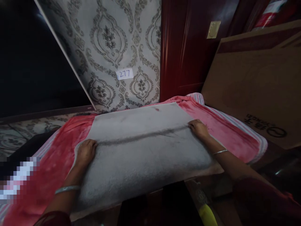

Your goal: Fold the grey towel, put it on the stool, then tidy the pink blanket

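A pale grey-white cloth [141, 160] lies spread over a pink blanket [50, 163] with a striped border. At the cloth's left side, my left hand [86, 152] is closed, its fingers pinching the fabric. Across from it, my right hand [198, 128] pinches the right side, also closed. A dark crease or fold runs between the two hands, slightly higher at the right end. The cloth's far part lies flat beyond that line, with a small red mark near its far edge. Its near part hangs toward me, in shadow. The fingertips are partly hidden.
Patterned wallpaper with a paper label [124, 73] reading 277 stands behind. A large dark screen [35, 62] is at the left. A red-brown wooden panel [183, 47] with a wall switch [213, 29] and a big cardboard box [256, 84] are at the right.
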A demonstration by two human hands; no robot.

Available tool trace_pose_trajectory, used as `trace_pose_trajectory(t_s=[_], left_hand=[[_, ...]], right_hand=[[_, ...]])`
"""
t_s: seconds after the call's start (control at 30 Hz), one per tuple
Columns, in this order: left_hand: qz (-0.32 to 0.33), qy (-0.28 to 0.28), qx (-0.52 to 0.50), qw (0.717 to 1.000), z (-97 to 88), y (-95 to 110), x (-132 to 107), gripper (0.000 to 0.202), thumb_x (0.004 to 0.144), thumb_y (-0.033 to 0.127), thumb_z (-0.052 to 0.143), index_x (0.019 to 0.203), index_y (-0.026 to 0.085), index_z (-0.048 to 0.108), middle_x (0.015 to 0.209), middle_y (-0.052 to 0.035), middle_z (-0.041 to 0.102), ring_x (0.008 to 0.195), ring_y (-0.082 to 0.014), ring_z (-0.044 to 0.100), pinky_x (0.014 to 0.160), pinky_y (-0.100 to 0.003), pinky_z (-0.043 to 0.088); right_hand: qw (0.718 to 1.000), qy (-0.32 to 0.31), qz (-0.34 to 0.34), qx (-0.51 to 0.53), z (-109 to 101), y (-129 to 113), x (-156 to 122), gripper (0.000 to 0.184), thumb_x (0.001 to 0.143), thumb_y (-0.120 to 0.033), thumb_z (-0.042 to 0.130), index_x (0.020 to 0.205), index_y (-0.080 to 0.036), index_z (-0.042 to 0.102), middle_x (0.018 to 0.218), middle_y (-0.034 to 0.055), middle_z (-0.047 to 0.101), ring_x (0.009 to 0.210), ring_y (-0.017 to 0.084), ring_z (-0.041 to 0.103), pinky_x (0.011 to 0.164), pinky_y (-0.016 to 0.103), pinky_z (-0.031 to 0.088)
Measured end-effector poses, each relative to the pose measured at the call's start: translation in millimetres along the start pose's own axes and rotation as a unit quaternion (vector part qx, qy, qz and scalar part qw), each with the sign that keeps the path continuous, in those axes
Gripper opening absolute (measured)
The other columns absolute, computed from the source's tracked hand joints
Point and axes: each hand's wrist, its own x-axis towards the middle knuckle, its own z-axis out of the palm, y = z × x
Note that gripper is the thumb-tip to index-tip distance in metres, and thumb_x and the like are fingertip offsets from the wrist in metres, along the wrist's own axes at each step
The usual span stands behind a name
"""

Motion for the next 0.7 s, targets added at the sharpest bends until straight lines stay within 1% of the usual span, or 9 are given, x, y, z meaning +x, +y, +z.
trace_pose_trajectory(t_s=[0.1,0.2,0.33,0.43,0.5,0.63,0.7], left_hand=[[-0.012,0.017,-0.009,1.0,-9.7,3.7,-4.5,0.031,0.086,0.036,0.039,0.083,0.019,0.066,0.091,-0.0176,0.071,0.093,-0.0332,0.067,0.085,-0.044,0.051],[-0.02,0.037,-0.008,0.999,-24.1,6.5,-11.4,0.032,0.088,0.037,0.037,0.086,0.02,0.064,0.095,-0.0173,0.07,0.096,-0.033,0.065,0.087,-0.044,0.051],[-0.04,0.066,0.002,0.997,-48.3,9.7,-25.1,0.03,0.089,0.038,0.036,0.089,0.022,0.061,0.096,-0.0151,0.069,0.094,-0.032,0.065,0.086,-0.045,0.051],[-0.045,0.078,0.011,0.996,-70.7,11.2,-37.8,0.026,0.088,0.037,0.037,0.088,0.023,0.059,0.092,-0.0131,0.068,0.091,-0.0318,0.065,0.084,-0.045,0.052],[-0.043,0.094,0.029,0.994,-88.2,12.1,-47.7,0.026,0.089,0.039,0.037,0.086,0.024,0.058,0.089,-0.0118,0.067,0.089,-0.0311,0.065,0.083,-0.045,0.052],[-0.06,0.149,0.09,0.983,-129.4,18.9,-69.4,0.033,0.092,0.044,0.032,0.088,0.024,0.058,0.089,-0.0103,0.065,0.088,-0.0305,0.064,0.08,-0.044,0.052],[-0.073,0.16,0.105,0.979,-151.6,25.7,-78.7,0.036,0.093,0.045,0.03,0.089,0.026,0.06,0.087,-0.0085,0.063,0.089,-0.0299,0.064,0.079,-0.044,0.052]], right_hand=[[0.999,0.022,0.009,0.022,-3.1,0.3,-8.9,0.025,0.089,-0.022,0.049,0.093,-0.018,0.073,0.102,0.0142,0.073,0.102,0.029,0.063,0.091,0.043,0.049],[0.997,0.051,0.017,0.052,-10.3,2.3,-20.4,0.024,0.088,-0.026,0.048,0.091,-0.019,0.071,0.098,0.0145,0.072,0.099,0.03,0.063,0.09,0.044,0.05],[0.991,0.097,0.042,0.082,-30.5,0.9,-35.3,0.025,0.085,-0.031,0.045,0.091,-0.021,0.067,0.097,0.014,0.072,0.096,0.029,0.064,0.088,0.043,0.051],[0.987,0.128,0.042,0.084,-56.2,-6.1,-47.0,0.027,0.085,-0.036,0.042,0.092,-0.021,0.064,0.098,0.0143,0.071,0.094,0.03,0.065,0.087,0.043,0.051],[0.983,0.161,0.045,0.072,-76.8,-12.0,-56.7,0.029,0.086,-0.039,0.042,0.092,-0.02,0.063,0.097,0.0148,0.071,0.095,0.03,0.065,0.087,0.043,0.05],[0.966,0.25,0.06,0.038,-120.1,-22.9,-80.2,0.031,0.085,-0.042,0.043,0.091,-0.019,0.064,0.096,0.0164,0.07,0.095,0.031,0.066,0.087,0.042,0.051],[0.96,0.271,0.072,0.016,-142.9,-29.5,-90.4,0.033,0.085,-0.043,0.043,0.091,-0.019,0.064,0.095,0.0172,0.07,0.096,0.033,0.066,0.086,0.044,0.051]])
